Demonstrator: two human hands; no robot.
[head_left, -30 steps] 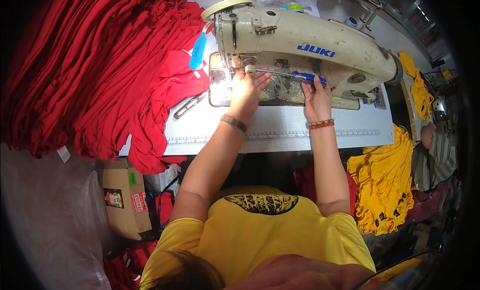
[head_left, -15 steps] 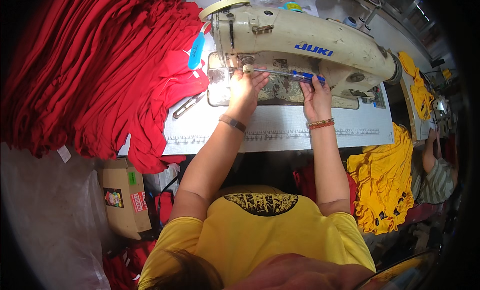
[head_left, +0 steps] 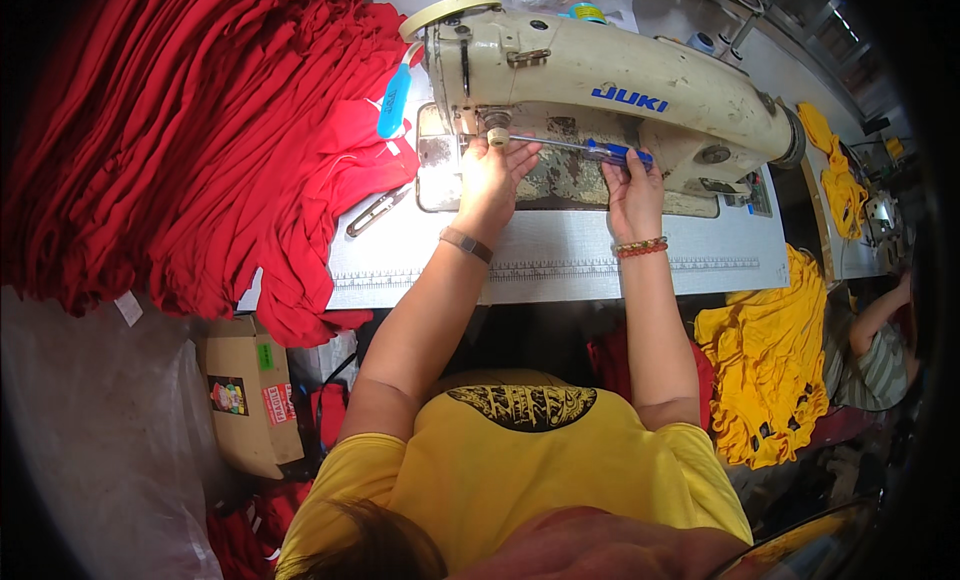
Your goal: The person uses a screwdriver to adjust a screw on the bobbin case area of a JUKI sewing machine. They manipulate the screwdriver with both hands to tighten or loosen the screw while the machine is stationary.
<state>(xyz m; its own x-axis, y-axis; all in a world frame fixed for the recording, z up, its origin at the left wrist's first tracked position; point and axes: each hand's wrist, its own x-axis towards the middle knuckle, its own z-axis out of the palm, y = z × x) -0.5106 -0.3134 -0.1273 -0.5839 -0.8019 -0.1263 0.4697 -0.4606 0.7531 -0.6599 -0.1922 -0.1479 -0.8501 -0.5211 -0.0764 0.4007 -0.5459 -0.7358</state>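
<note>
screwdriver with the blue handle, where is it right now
In the head view the screwdriver lies level under the sewing machine arm, handle in the right hand, tip by the left hand.

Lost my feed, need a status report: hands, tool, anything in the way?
Right hand grips blue-handled screwdriver. Left hand at its tip, by the sewing machine head. Red cloth pile left, not blocking.

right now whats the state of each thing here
left hand: at the needle end, steadying the screwdriver tip
right hand: gripping the blue handle
screwdriver: lying level under the machine arm
sewing machine: upright, no cloth under it
red garments: heaped left
cardboard box: shut, under the table
</note>
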